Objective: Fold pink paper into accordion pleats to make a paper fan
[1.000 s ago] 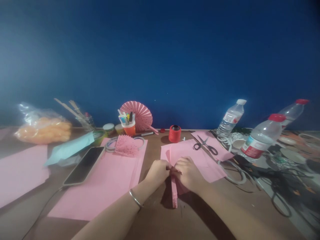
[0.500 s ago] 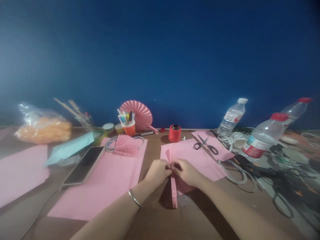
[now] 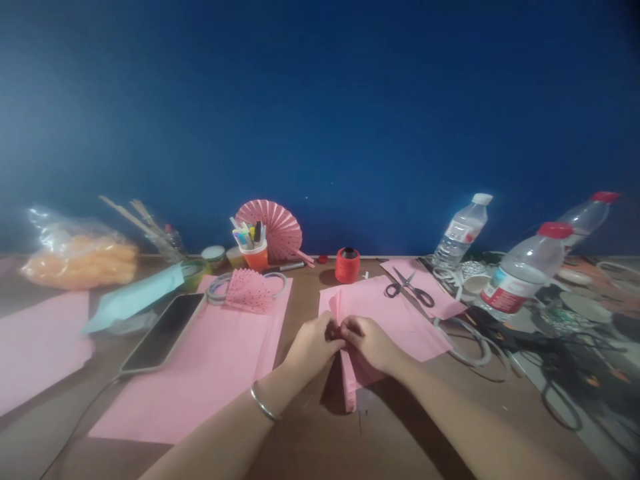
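A narrow strip of pleated pink paper (image 3: 349, 390) stands lengthwise in front of me, its near end toward me and its far end slightly fanned. My left hand (image 3: 316, 341) pinches its middle from the left, with a silver bangle on the wrist. From the other side my right hand (image 3: 367, 341) closes on the same spot, fingertips meeting those of the left. What lies between the fingertips is too small to make out. Beneath and beyond the hands are pink sheets (image 3: 405, 327). Black-handled scissors (image 3: 410, 287) lie on them, and a red thread spool (image 3: 347, 265) stands behind.
At the left are a phone (image 3: 165, 333), more pink paper (image 3: 215, 373) and a bag of orange pieces (image 3: 83, 260). A pink paper fan (image 3: 273, 227) leans behind a cup of pens (image 3: 255, 253). Water bottles (image 3: 525, 270) and tangled cables (image 3: 560, 373) crowd the right.
My left hand's fingers have shifted slightly at the pinch, its thumb now lying straighter across the paper. The whole view has moved a little, so things sit slightly further left.
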Demonstrator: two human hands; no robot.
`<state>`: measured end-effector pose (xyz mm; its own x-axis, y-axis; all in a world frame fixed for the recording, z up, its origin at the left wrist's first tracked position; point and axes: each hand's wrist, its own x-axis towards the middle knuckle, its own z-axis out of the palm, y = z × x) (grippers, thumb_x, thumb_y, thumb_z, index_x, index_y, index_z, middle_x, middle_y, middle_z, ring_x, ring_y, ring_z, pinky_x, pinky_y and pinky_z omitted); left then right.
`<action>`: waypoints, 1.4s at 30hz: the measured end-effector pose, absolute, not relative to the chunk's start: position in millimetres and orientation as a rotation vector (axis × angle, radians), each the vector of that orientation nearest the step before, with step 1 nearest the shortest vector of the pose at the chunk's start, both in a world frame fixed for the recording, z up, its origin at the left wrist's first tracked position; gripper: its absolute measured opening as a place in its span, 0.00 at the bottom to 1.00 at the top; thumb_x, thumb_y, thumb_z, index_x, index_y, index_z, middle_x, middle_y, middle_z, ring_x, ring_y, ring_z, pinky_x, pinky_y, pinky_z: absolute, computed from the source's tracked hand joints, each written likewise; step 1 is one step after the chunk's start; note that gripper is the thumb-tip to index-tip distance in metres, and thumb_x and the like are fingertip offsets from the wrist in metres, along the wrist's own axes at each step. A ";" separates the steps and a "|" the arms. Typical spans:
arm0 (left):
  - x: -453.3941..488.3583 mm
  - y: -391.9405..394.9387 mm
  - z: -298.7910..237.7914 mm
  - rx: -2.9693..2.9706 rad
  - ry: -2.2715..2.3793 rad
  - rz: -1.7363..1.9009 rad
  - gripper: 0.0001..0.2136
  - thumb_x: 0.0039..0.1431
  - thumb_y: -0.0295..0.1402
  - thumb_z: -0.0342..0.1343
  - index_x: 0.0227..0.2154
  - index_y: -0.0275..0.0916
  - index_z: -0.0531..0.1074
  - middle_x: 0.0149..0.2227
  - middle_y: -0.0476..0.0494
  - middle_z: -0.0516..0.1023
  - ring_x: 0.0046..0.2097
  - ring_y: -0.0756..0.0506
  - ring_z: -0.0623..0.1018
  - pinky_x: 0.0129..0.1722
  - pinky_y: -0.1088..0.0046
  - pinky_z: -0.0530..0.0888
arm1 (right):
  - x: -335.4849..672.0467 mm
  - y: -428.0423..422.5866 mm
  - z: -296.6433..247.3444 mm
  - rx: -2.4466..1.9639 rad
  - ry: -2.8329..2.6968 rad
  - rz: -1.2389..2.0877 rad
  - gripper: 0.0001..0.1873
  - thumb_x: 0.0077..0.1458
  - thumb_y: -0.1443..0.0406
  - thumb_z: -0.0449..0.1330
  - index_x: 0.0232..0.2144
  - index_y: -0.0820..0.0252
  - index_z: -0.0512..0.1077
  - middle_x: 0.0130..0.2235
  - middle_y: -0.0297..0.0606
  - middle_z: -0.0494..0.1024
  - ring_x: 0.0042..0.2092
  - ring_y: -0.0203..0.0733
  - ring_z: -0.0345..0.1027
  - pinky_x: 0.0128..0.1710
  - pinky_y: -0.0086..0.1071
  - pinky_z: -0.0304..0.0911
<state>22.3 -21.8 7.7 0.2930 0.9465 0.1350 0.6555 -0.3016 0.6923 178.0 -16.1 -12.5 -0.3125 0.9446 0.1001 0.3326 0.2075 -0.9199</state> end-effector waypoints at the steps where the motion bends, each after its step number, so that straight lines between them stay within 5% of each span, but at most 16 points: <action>1: 22.6 -22.7 7.9 2.040 1.426 0.731 0.07 0.44 0.29 0.57 0.28 0.40 0.67 0.27 0.53 0.73 0.29 0.50 0.71 0.28 0.77 0.63 | 177.7 -16.2 -12.7 -1.205 -1.771 1.102 0.11 0.52 0.60 0.51 0.23 0.60 0.63 0.26 0.34 0.69 0.30 0.39 0.61 0.30 0.29 0.54; 16: 21.3 -27.4 13.2 2.092 1.415 0.743 0.08 0.55 0.30 0.46 0.26 0.40 0.69 0.28 0.49 0.75 0.31 0.48 0.72 0.31 0.75 0.64 | 179.7 -15.5 -10.2 -1.197 -1.740 1.112 0.11 0.52 0.61 0.51 0.25 0.62 0.67 0.27 0.35 0.72 0.31 0.39 0.64 0.31 0.30 0.56; 42: 25.1 -24.0 12.5 2.071 1.487 0.722 0.06 0.50 0.28 0.48 0.22 0.38 0.67 0.23 0.50 0.71 0.26 0.51 0.69 0.26 0.77 0.60 | 178.0 -14.4 -7.3 -1.162 -1.624 1.198 0.08 0.50 0.64 0.52 0.23 0.63 0.67 0.25 0.34 0.71 0.31 0.38 0.63 0.31 0.30 0.58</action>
